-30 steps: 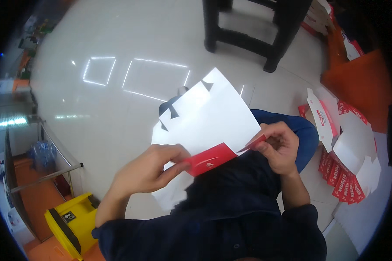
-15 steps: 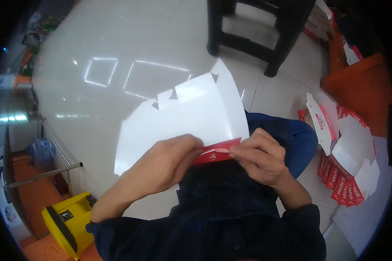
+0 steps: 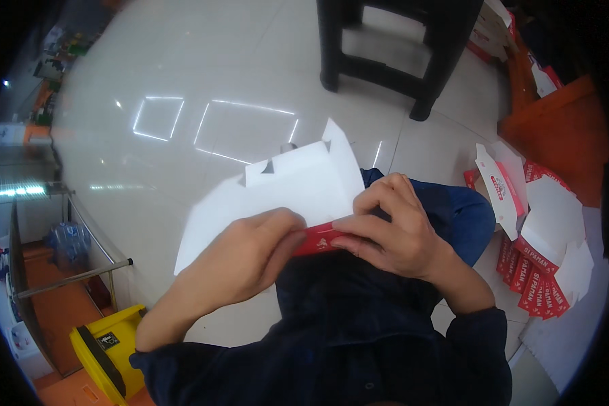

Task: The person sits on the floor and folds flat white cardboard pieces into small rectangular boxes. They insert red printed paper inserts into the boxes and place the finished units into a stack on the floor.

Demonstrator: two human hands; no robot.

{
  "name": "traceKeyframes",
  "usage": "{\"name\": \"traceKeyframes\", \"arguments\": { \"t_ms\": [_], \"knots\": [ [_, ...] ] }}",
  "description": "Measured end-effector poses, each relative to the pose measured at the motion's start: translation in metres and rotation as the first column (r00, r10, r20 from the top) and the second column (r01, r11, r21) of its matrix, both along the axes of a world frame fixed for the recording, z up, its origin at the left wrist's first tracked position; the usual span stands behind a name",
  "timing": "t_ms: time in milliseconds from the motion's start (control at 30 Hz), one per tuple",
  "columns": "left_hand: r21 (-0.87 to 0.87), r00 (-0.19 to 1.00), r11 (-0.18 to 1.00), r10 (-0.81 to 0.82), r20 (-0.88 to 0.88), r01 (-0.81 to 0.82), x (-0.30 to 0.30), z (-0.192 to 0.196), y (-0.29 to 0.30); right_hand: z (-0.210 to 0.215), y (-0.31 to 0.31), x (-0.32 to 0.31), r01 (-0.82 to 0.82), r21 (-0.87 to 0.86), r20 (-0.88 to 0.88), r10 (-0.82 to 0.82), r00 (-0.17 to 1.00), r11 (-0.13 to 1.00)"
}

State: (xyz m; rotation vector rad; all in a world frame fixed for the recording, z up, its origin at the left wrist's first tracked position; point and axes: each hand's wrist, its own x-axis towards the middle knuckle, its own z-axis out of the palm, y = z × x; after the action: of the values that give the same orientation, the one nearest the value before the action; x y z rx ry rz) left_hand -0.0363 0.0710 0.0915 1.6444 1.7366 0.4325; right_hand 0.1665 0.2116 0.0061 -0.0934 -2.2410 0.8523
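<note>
Above my lap I hold a partly folded cardboard food box (image 3: 277, 191), with its white inner face up and cut notches along the far edge. A red printed side panel (image 3: 316, 239) stands along its near edge. My left hand (image 3: 260, 247) is closed on the left part of that panel, thumb on the outer red face. Close beside it, my right hand (image 3: 392, 227) pinches the panel's right part near the corner. The flaps under my fingers are partly hidden.
At the far side stands a black stool (image 3: 379, 64). Several red and white cardboard boxes (image 3: 555, 223) lie piled at the right, beside an orange cabinet (image 3: 555, 135). A yellow bin (image 3: 108, 352) and a metal rail (image 3: 81, 276) are at the left.
My right hand has moved left and slightly up along the red panel, closer to my left hand. The box's right side has shifted left and its far right flap sits lower.
</note>
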Motion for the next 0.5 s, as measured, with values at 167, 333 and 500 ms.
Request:
{"name": "traceKeyframes", "arguments": {
  "t_ms": [167,333,500],
  "knots": [
    [-0.019,1.0,1.0,-0.001,0.011,0.002,0.002,-0.006,0.001,-0.003,0.009,-0.001,-0.042,0.005,0.055,0.042,0.998,0.999],
    [0.0,0.999,1.0,0.008,0.035,-0.008,0.003,0.002,0.004,0.007,0.013,0.0,0.025,0.024,0.041,-0.026,0.999,0.999],
    [0.033,1.0,0.999,-0.012,0.004,0.012,0.003,0.006,0.008,0.014,0.019,-0.002,-0.046,0.07,0.079,0.04,0.996,0.996]
  ]
}}
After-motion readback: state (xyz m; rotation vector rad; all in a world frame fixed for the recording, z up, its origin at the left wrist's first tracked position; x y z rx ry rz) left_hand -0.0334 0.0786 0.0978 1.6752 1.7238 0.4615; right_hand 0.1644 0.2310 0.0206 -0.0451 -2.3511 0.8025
